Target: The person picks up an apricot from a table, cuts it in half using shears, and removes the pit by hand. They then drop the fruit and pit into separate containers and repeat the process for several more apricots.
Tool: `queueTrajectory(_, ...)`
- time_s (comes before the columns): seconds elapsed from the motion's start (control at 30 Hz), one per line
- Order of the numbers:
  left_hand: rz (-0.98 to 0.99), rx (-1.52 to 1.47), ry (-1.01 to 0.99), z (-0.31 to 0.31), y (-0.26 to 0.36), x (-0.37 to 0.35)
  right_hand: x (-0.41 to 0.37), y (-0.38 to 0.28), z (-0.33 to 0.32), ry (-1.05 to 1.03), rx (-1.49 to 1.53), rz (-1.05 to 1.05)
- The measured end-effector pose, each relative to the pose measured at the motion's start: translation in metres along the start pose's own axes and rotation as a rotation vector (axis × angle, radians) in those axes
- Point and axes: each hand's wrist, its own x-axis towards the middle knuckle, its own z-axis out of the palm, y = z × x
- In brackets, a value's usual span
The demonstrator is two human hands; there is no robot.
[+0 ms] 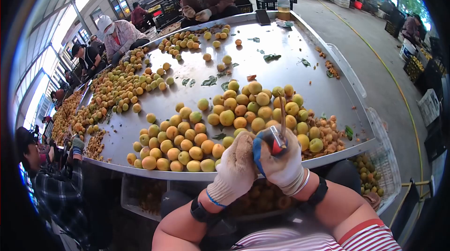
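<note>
From here, the gloved right hand grips a red-handled tool near the apricots. Whether the gloved left hand beside it holds anything, I can't tell

Off-white gloves, yellow-orange and green fruits, silver-grey table, red-and-white striped sleeve, black wristbands, green leaves

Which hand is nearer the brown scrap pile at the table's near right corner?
Right. The right hand is just left of the brown scrap pile; the left hand is farther left, beyond the right.
</note>
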Motion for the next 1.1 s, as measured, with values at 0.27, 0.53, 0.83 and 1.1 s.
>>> queueTrajectory(0.27,-0.505,-1.138,-0.276,0.000,0.005,0.006,0.003,-0.002,-0.001,-0.003,-0.160,-0.258)
queueTrajectory(0.53,-0.658,-1.264,-0.419,-0.023,0.026,0.015,0.028,0.030,-0.025,-0.055,-0.052,-0.481)
queueTrajectory(0.83,-0.225,-1.202,-0.251,-0.055,0.023,0.015,0.025,-0.020,-0.053,-0.630,0.677,0.388)
queueTrajectory(1.1,-0.181,-1.095,-0.226,-0.066,0.028,0.011,0.020,-0.009,-0.039,-0.748,0.451,0.033)
